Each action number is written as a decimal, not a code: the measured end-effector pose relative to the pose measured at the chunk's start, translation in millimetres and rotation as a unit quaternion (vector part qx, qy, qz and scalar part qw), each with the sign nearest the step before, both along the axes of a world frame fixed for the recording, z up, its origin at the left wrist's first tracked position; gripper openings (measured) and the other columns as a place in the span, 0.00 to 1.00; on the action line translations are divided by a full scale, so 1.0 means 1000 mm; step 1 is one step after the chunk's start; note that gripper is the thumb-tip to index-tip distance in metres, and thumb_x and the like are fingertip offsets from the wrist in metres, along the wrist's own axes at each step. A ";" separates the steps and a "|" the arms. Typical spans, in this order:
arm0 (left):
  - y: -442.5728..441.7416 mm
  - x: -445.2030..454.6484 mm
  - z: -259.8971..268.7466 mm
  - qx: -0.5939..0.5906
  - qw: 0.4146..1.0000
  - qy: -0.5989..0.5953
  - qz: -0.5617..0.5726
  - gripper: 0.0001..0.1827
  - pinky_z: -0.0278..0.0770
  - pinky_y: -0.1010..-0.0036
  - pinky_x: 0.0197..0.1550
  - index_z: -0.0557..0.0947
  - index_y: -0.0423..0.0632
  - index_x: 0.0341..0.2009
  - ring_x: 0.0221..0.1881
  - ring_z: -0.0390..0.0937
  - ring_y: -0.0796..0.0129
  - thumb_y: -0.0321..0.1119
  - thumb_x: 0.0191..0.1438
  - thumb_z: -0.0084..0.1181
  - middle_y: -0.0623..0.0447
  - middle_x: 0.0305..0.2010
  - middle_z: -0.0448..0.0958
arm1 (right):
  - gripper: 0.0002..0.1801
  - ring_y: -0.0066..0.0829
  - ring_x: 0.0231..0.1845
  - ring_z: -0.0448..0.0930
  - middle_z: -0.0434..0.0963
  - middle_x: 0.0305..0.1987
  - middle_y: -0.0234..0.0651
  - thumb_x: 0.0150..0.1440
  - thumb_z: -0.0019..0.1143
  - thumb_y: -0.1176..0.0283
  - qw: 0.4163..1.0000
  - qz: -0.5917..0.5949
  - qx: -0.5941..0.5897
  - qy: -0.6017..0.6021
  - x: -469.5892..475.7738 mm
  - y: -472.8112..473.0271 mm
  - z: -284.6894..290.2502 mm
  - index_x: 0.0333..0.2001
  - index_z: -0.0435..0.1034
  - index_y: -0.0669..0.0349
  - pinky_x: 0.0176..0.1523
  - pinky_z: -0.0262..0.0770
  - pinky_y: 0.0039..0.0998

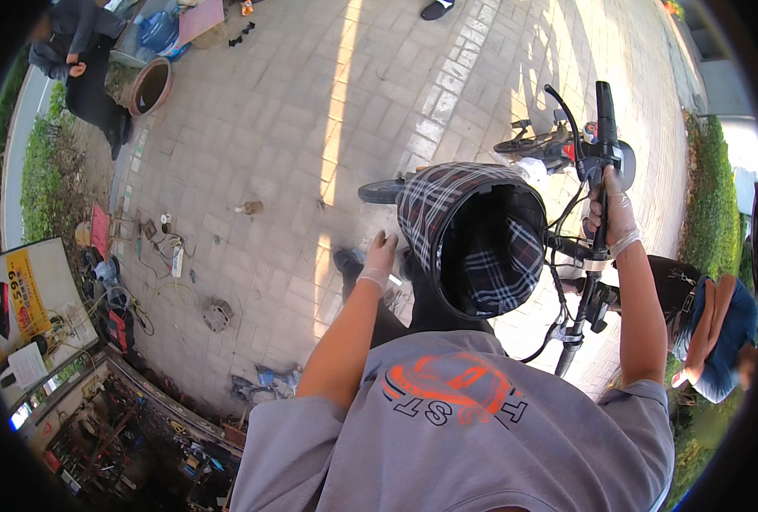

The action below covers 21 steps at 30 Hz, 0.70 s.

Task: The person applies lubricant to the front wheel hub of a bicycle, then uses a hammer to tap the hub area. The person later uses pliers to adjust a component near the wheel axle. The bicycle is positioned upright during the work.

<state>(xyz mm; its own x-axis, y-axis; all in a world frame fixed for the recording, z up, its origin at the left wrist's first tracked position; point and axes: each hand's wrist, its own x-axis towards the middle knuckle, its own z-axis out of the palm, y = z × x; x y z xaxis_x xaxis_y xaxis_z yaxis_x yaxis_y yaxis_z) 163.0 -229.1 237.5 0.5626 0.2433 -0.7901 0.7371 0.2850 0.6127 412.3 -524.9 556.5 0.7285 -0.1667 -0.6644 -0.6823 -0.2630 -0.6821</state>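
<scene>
A bicycle-type handlebar (589,301) with brake lever and cables stands before me. My right hand (617,208), in a thin clear glove, is closed around it beside the black grip (605,109). A plaid fabric-covered front basket (472,237) with a black rim is mounted by the handlebar; its inside is dark and partly hidden. The front wheel (381,191) shows past the basket. My left hand (381,256), also gloved, hangs left of the basket, apart from it. Whether its fingers hold anything small is unclear; a small pale object lies in view below it.
Another two-wheeler (539,147) is parked ahead. One person stands close at right (715,333), another sits at upper left (91,70). A power strip (177,259) with cables, a metal part (217,315) and a toolbox area (129,441) lie left. A large pot (151,88) stands farther off.
</scene>
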 end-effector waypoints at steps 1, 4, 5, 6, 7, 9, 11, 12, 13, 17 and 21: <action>0.016 -0.019 0.002 0.000 1.000 0.002 0.000 0.38 0.69 0.68 0.55 0.61 0.41 0.68 0.56 0.72 0.58 0.52 0.61 0.51 0.44 0.62 0.71 | 0.32 0.20 0.09 0.60 0.60 0.12 0.22 0.55 0.50 0.33 1.000 0.001 0.001 -0.003 -0.001 -0.001 0.000 0.23 0.63 0.52 0.15 0.57 0.23; 0.062 -0.080 0.016 -0.073 0.991 0.078 0.081 0.30 0.67 0.76 0.33 0.72 0.50 0.61 0.37 0.74 0.74 0.54 0.59 0.53 0.55 0.45 0.79 | 0.32 0.21 0.10 0.61 0.61 0.13 0.23 0.55 0.52 0.34 0.999 -0.011 -0.030 -0.023 -0.004 -0.009 -0.005 0.23 0.64 0.53 0.16 0.59 0.25; 0.077 -0.096 0.019 -0.068 0.988 0.115 0.081 0.29 0.67 0.77 0.33 0.73 0.50 0.60 0.35 0.74 0.75 0.53 0.60 0.53 0.56 0.43 0.79 | 0.32 0.21 0.10 0.62 0.62 0.13 0.23 0.55 0.52 0.34 0.999 -0.002 -0.017 -0.041 -0.004 -0.015 -0.006 0.23 0.65 0.53 0.16 0.60 0.25; 0.092 -0.108 0.019 -0.064 0.987 0.125 0.083 0.28 0.67 0.78 0.32 0.73 0.50 0.59 0.33 0.73 0.76 0.53 0.60 0.53 0.57 0.42 0.80 | 0.32 0.22 0.10 0.63 0.63 0.13 0.23 0.55 0.52 0.34 0.998 -0.012 -0.043 -0.053 -0.005 -0.021 -0.009 0.24 0.66 0.53 0.17 0.61 0.26; 0.107 -0.117 0.015 -0.061 0.985 0.136 0.084 0.26 0.66 0.78 0.31 0.74 0.50 0.58 0.31 0.73 0.77 0.52 0.60 0.53 0.58 0.40 0.80 | 0.31 0.24 0.13 0.68 0.67 0.15 0.25 0.55 0.52 0.34 0.996 -0.008 -0.062 -0.057 -0.006 -0.029 -0.010 0.25 0.68 0.54 0.19 0.63 0.26; 0.134 -0.132 0.002 -0.046 0.986 0.153 0.050 0.25 0.66 0.78 0.29 0.74 0.50 0.56 0.29 0.73 0.77 0.51 0.60 0.52 0.58 0.39 0.80 | 0.33 0.28 0.26 0.77 0.75 0.25 0.31 0.55 0.52 0.34 0.988 0.023 -0.125 -0.086 -0.013 -0.047 -0.010 0.33 0.72 0.57 0.32 0.72 0.32; 0.159 -0.153 -0.011 -0.043 0.988 0.148 0.027 0.24 0.66 0.78 0.29 0.74 0.50 0.56 0.29 0.74 0.77 0.50 0.60 0.53 0.58 0.38 0.80 | 0.37 0.30 0.43 0.78 0.79 0.40 0.36 0.55 0.53 0.34 0.965 0.006 -0.224 -0.134 -0.034 -0.069 -0.004 0.47 0.72 0.60 0.50 0.70 0.42; 0.177 -0.165 -0.016 -0.044 0.990 0.130 0.022 0.24 0.66 0.78 0.29 0.74 0.50 0.56 0.29 0.74 0.76 0.51 0.60 0.53 0.58 0.38 0.80 | 0.42 0.32 0.51 0.75 0.78 0.48 0.36 0.55 0.53 0.35 0.948 -0.020 -0.278 -0.150 -0.052 -0.080 0.001 0.58 0.67 0.60 0.59 0.62 0.50; 0.194 -0.172 -0.021 -0.043 0.993 0.111 0.018 0.25 0.66 0.78 0.28 0.73 0.50 0.56 0.30 0.74 0.76 0.51 0.60 0.53 0.58 0.38 0.80 | 0.41 0.28 0.49 0.75 0.77 0.47 0.32 0.55 0.52 0.35 0.944 -0.043 -0.289 -0.155 -0.078 -0.092 0.007 0.58 0.69 0.59 0.58 0.65 0.42; 0.262 -0.215 -0.025 -0.042 0.987 0.156 0.005 0.20 0.64 0.78 0.26 0.75 0.51 0.50 0.28 0.74 0.76 0.49 0.59 0.54 0.57 0.36 0.79 | 0.42 0.24 0.50 0.76 0.78 0.48 0.30 0.56 0.44 0.30 0.926 -0.200 -0.320 -0.017 -0.226 -0.133 0.002 0.54 0.73 0.57 0.50 0.67 0.25; 0.314 -0.246 -0.027 -0.027 0.980 0.196 -0.033 0.17 0.61 0.77 0.20 0.75 0.52 0.47 0.24 0.73 0.75 0.48 0.59 0.54 0.57 0.32 0.79 | 0.40 0.23 0.45 0.78 0.80 0.42 0.32 0.59 0.38 0.31 0.982 -0.145 -0.116 -0.028 -0.330 -0.148 -0.041 0.53 0.73 0.57 0.50 0.69 0.27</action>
<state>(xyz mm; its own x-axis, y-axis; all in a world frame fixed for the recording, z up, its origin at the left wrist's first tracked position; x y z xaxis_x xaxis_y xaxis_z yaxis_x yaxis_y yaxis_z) -82.8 85.4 210.6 0.2256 0.1687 -0.9595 0.9310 0.2527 0.2634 82.7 -672.6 515.8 0.6616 -0.5154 -0.5446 -0.7151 -0.2152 -0.6651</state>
